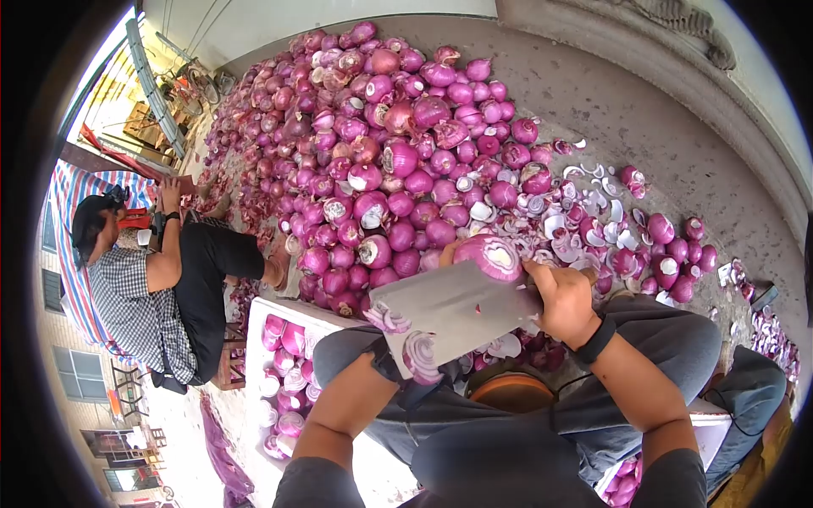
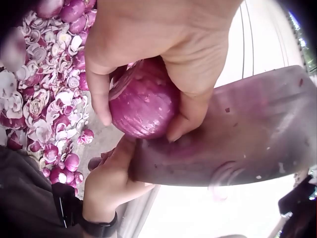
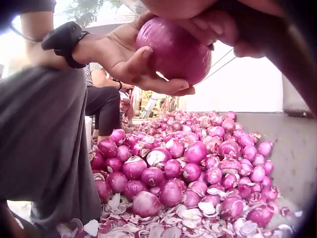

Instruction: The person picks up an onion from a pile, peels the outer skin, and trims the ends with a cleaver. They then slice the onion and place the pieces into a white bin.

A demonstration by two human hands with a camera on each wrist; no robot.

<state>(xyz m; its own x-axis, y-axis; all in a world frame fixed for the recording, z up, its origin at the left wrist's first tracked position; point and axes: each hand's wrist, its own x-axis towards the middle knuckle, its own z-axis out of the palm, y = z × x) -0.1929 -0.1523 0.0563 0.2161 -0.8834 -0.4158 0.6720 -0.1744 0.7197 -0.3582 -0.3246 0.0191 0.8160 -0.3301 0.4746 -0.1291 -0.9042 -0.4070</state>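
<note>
In the head view a red onion [image 1: 487, 256] with a white cut end sits just above a broad cleaver [image 1: 457, 315]. My left hand [image 2: 153, 37] grips this onion from above in the left wrist view, fingers and thumb curled around its sides; the blade hides most of that hand in the head view. My right hand [image 1: 566, 306] holds the cleaver at its handle end, its fingertips close to the onion. Cut onion slices [image 1: 421, 357] cling to the blade's lower left. From the right wrist view, the onion [image 3: 173, 52] shows smooth purple skin.
A large heap of red onions [image 1: 406, 161] spreads ahead, with scattered peels and trimmings [image 1: 550, 224] at its right. A white box [image 1: 258, 372] of onions stands by my left knee. An orange round object [image 1: 512, 391] lies between my legs. Another person [image 1: 144, 279] sits at left.
</note>
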